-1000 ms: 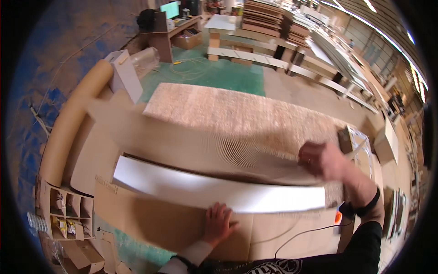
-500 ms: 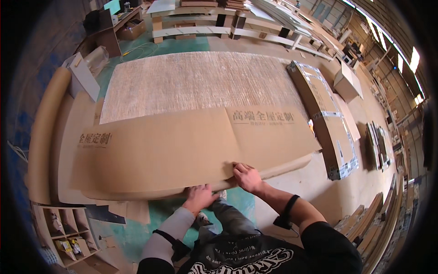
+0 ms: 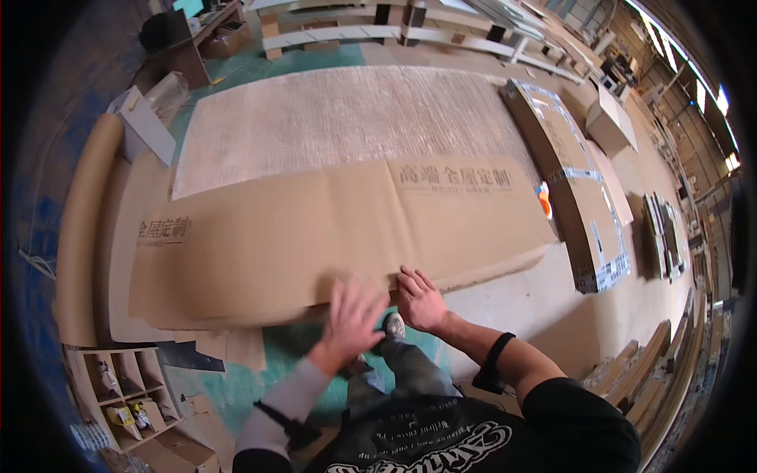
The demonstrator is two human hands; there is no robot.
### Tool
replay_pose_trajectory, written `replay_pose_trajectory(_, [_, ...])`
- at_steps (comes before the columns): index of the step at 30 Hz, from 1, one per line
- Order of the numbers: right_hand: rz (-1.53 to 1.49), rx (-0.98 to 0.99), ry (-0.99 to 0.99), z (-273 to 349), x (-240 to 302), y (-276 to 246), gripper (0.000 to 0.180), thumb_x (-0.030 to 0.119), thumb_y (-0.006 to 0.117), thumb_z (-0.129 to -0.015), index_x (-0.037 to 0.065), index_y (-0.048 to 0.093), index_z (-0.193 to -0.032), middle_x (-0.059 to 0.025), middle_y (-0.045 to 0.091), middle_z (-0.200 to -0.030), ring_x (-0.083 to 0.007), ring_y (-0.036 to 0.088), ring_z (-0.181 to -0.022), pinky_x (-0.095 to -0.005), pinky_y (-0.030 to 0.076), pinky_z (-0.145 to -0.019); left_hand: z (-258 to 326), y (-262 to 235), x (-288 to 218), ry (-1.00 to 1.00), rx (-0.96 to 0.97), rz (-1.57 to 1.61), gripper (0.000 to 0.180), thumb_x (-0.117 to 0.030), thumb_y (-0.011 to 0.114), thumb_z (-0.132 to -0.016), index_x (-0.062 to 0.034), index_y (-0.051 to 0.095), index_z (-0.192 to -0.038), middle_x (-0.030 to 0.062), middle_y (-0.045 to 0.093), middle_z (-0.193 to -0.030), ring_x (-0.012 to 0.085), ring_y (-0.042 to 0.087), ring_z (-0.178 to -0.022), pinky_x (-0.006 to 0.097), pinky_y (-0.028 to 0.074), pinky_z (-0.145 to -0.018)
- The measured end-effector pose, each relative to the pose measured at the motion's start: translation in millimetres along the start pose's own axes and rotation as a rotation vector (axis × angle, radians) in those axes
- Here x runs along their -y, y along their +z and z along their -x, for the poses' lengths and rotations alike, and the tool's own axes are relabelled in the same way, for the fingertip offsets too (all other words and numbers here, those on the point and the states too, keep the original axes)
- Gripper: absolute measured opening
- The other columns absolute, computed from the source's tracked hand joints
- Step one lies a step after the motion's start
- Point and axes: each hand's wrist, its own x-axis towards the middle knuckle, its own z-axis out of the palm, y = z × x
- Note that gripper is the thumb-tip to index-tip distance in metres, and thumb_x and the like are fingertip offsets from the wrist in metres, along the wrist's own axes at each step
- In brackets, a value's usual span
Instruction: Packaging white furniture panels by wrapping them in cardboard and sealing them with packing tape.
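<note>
A large flat brown cardboard sheet (image 3: 315, 229) with dark printed characters lies across the floor in front of me. My right hand (image 3: 420, 299) rests flat on its near edge, fingers spread. My left hand (image 3: 353, 314) hovers just beside it over the same edge, blurred by motion, fingers apart and holding nothing. Behind the cardboard lies a big pale textured panel (image 3: 347, 118). My legs and one shoe (image 3: 394, 327) show below the hands on the green floor.
A long wrapped cardboard package (image 3: 568, 181) lies at the right with an orange item (image 3: 545, 203) next to it. A brown paper roll (image 3: 79, 236) runs along the left. A small compartment shelf (image 3: 118, 390) stands lower left. Timber stacks fill the right edge.
The cardboard, folded up with its white side showing a second ago, now lies flat. My left hand has lifted and moved right along the near edge; the right hand stays pressed there.
</note>
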Motion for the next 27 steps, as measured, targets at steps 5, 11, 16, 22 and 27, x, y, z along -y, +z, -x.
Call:
replay_pose_trajectory(5, [-0.284,-0.006,0.003,-14,7,9,0.040,0.021,0.059,-0.080,-0.004,0.062,-0.112,-0.0183,0.053,-0.131,-0.0342,0.044,-0.132,-0.0496,0.034,-0.111,-45,30,39,-0.212,0.345,-0.116,0.105,-0.052,0.083,-0.058,-0.0192,0.038,-0.147,0.0181,0.022,-0.157,0.0443,0.010,-0.146,0.068,0.007,-0.113])
replay_pose_trajectory(11, [-0.086,0.100,0.307,0,-118,-47,0.052,0.047,0.052,-0.092,0.015,0.054,-0.133,-0.0135,0.045,-0.144,-0.0323,0.035,-0.139,-0.0580,0.023,-0.112,-72,34,22,-0.191,0.387,-0.095,0.098,-0.052,0.083,-0.059,-0.0178,0.044,-0.142,0.0221,0.024,-0.154,0.0484,0.012,-0.144,0.069,0.006,-0.112])
replay_pose_trajectory(16, [0.045,0.098,0.515,36,-200,-50,0.070,0.059,0.046,-0.091,0.019,0.039,-0.148,-0.0125,0.032,-0.155,-0.0300,0.024,-0.145,-0.0614,0.016,-0.112,-70,59,15,-0.132,0.422,-0.107,0.098,-0.050,0.086,-0.052,-0.0165,0.048,-0.136,0.0258,0.028,-0.150,0.0517,0.017,-0.141,0.072,0.011,-0.109])
replay_pose_trajectory(22, [-0.094,-0.224,1.158,45,-372,-90,0.052,0.029,0.069,-0.085,0.001,0.051,-0.125,-0.0236,0.060,-0.116,-0.0435,0.055,-0.113,-0.0442,0.046,-0.097,-150,102,-49,-0.097,0.406,-0.148,0.098,-0.056,0.083,-0.051,-0.0231,0.048,-0.136,0.0238,0.030,-0.147,0.0535,0.022,-0.138,0.076,0.014,-0.106])
replay_pose_trajectory(27, [-0.253,-0.054,1.520,35,-470,-74,0.064,0.035,0.067,-0.086,-0.006,0.041,-0.126,-0.0290,0.062,-0.114,-0.0455,0.061,-0.106,-0.0493,0.047,-0.092,-150,104,-45,-0.114,0.372,-0.122,0.097,-0.055,0.084,-0.050,-0.0293,0.047,-0.136,0.0184,0.031,-0.147,0.0513,0.021,-0.139,0.075,0.015,-0.107])
